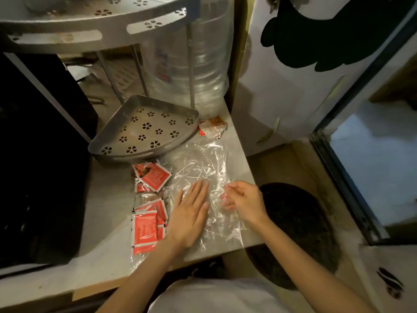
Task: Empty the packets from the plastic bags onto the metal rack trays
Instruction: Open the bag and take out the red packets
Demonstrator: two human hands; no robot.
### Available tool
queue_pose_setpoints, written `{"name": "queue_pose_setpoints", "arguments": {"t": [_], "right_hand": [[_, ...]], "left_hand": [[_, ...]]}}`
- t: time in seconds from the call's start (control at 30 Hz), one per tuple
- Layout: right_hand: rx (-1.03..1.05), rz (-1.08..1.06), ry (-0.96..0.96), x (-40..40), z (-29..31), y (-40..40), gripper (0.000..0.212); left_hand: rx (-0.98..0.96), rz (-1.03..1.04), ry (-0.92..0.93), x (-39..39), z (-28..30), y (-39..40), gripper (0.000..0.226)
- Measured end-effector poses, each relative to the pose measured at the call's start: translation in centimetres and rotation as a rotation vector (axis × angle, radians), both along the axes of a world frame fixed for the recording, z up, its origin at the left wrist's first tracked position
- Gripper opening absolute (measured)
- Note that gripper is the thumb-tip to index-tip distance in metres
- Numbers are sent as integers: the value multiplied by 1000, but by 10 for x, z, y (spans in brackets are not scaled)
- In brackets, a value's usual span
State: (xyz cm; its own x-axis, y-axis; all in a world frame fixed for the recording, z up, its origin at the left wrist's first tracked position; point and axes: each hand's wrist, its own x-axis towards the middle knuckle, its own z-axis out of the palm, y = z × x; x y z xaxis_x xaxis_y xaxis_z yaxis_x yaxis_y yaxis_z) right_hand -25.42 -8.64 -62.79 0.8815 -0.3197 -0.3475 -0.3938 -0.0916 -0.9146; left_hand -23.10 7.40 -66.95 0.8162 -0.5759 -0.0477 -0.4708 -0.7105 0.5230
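Observation:
A clear plastic bag [199, 164] lies flat and crumpled on the grey counter. My left hand [191, 211] rests palm down on it, fingers spread. My right hand [244, 198] pinches the bag's right edge with curled fingers. Several red packets [152, 176] lie in a pile just left of the bag, and more red packets [145, 231] sit inside another clear bag near the front. The lower metal rack tray [108, 137], perforated with flower holes, stands behind them with nothing in it. An upper rack tray [67, 39] hangs overhead.
A few white and orange packets [212, 128] lie right of the lower tray. A large clear water jug [198, 64] stands behind. A black appliance [38, 154] fills the left side. The counter's right edge [250, 175] drops to a dark round mat [300, 229].

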Motion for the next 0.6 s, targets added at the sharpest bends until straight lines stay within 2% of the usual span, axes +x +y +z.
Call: {"name": "queue_pose_setpoints", "arguments": {"t": [0.13, 0.27, 0.4, 0.47, 0.6], "right_hand": [[99, -114, 86, -6, 2, -25, 9], [43, -185, 56, -7, 6, -52, 14], [35, -74, 81, 0, 13, -75, 17], [0, -18, 115, 4, 14, -86, 20], [41, -72, 160, 7, 6, -105, 21]], "left_hand": [[56, -13, -28, -1, -5, 2, 65], [106, -8, -38, -1, -9, 2, 60], [88, 5, -29, -1, -11, 2, 60], [83, 14, -31, 0, -11, 3, 66], [4, 34, 9, 0, -9, 4, 80]]}}
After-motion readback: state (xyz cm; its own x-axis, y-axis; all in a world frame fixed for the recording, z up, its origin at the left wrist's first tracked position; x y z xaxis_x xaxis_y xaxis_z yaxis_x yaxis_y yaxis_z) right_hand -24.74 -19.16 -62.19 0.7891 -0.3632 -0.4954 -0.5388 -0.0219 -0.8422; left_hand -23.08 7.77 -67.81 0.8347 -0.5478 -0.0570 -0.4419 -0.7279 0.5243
